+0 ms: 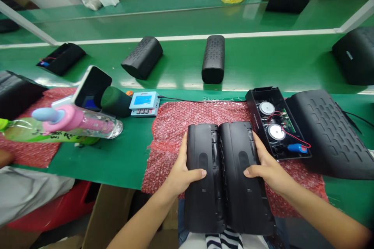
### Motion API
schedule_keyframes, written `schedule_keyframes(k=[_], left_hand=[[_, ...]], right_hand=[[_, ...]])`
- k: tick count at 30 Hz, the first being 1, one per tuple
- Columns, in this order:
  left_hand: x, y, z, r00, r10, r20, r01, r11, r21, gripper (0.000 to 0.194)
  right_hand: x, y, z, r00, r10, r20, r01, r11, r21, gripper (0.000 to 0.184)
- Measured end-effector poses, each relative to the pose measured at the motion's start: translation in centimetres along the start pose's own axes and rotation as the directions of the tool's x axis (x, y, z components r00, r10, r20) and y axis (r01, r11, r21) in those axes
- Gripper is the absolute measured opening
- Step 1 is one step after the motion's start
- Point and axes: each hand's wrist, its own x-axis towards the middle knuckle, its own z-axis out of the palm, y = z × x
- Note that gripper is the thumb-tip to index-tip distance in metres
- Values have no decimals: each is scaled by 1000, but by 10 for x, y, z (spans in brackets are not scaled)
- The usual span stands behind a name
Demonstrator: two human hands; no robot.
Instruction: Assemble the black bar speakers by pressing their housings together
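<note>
Two black plastic speaker housings are held side by side over the table's front edge, long sides facing each other. My left hand (182, 173) is closed on the left speaker housing (198, 202), thumb on its face and fingers hidden behind. Round the outer side of the right speaker housing (244, 202) my right hand (265, 169) is closed, thumb on top. Under them lies red bubble wrap (175, 124). Just right of my right hand, an opened speaker (260, 140) shows two round drivers, red wires and a blue battery (298, 148). A larger textured black housing (330, 132) leans beside it.
A small blue-and-white meter (144, 103), a phone (92, 87), a dark green cylinder (115, 101), a pink-topped bottle (84, 120) and a green bottle (29, 130) stand or lie at left. Black speakers (213, 58) rest on the green bench behind. Another person's sleeve (29, 190) shows left.
</note>
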Motion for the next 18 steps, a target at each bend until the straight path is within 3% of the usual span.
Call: schedule_keyframes(k=[3, 9, 18], left_hand=[[3, -1, -2, 1000, 26, 7, -27, 998, 52, 109], [22, 1, -7, 986, 80, -144, -41, 966, 254, 94], [24, 2, -2, 982, 132, -132, -94, 960, 264, 87]], right_hand=[[2, 3, 0, 999, -41, -20, 39, 997, -59, 105], [12, 6, 1, 983, -98, -153, 72, 983, -169, 86], [14, 6, 2, 981, -154, -118, 133, 978, -163, 90]])
